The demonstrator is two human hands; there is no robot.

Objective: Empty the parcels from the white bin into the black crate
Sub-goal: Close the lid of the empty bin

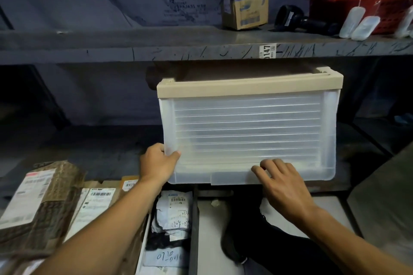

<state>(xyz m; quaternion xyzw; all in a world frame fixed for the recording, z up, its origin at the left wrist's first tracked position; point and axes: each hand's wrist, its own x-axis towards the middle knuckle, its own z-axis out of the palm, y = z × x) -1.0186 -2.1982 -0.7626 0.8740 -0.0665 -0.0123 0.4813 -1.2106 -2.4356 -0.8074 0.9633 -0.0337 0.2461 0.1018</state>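
The white bin (247,131) is being held tipped on its side beneath the shelf (134,47). Its lower left corner is being pinched by the left grip (157,164); the right grip (282,179), fingers spread, is being rested on its bottom edge. Parcels (172,214) are lying below both grips.

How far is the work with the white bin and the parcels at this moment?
Mostly done, it seems. The white bin is tipped with its bottom toward the camera, and no parcels show through its clear plastic. The left hand grips its lower left corner; the right hand rests on its lower edge. Parcels lie below in the black crate. Left: setting the bin down.
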